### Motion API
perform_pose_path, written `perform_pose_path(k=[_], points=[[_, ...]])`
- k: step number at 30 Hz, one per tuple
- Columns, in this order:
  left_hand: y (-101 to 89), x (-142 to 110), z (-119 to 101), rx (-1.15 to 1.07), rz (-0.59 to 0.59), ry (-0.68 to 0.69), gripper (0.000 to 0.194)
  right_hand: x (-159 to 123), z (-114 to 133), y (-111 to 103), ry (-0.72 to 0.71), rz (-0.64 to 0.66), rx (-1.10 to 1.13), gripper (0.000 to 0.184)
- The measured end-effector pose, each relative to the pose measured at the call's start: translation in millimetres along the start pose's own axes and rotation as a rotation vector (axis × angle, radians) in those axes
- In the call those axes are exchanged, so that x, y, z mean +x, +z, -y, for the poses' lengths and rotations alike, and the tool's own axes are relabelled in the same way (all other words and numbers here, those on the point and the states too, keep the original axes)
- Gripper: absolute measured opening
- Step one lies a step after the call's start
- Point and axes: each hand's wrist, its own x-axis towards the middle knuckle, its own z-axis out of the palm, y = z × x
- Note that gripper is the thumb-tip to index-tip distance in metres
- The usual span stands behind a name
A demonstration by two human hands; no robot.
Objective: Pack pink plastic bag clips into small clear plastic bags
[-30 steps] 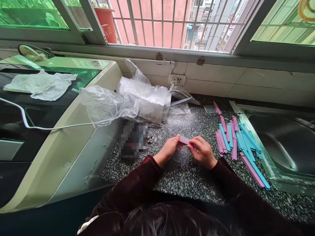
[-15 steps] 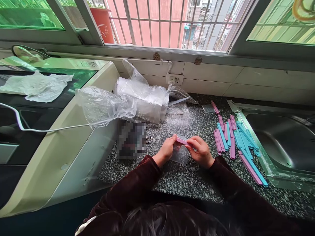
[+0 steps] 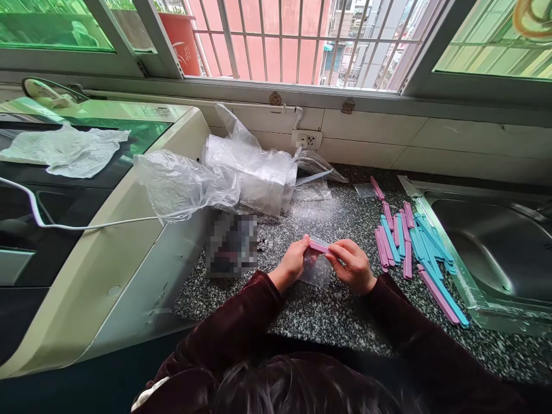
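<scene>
A pink bag sealing clip (image 3: 319, 246) spans the gap between my two hands above the counter. My left hand (image 3: 292, 263) is closed on its left end, thumb on top. At its right end, my right hand (image 3: 352, 265) pinches the clip between thumb and fingers. A small clear plastic bag (image 3: 317, 273) hangs below the clip, and a bit of clear film shows above it. Whether the clip is fully closed over the bag cannot be made out. To the right of my hands lies a loose pile of pink clips (image 3: 407, 259) and blue clips (image 3: 425, 244).
A metal sink (image 3: 463, 230) borders the pile on the right. Crumpled clear plastic bags (image 3: 254, 172) lie at the back, near a wall socket (image 3: 307, 140). On the left stands a large cream-and-black appliance (image 3: 142, 247) with a white cable (image 3: 99, 228). A blurred-out dark item (image 3: 232, 246) sits beside it.
</scene>
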Motion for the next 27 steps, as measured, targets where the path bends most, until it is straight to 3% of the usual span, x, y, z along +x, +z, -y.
perform_pose_path(k=[15,27], points=[[3.9,1.2,-1.3,-0.078,-0.063,-0.034,0.047,0.8,-0.5,-0.2,0.006,-0.013,0.007,0.016],[-4.7,6.0,5.6,0.183,-0.017,0.05,0.052,11.0,4.1,-6.9,0.02,-0.057,-0.022,0.012]])
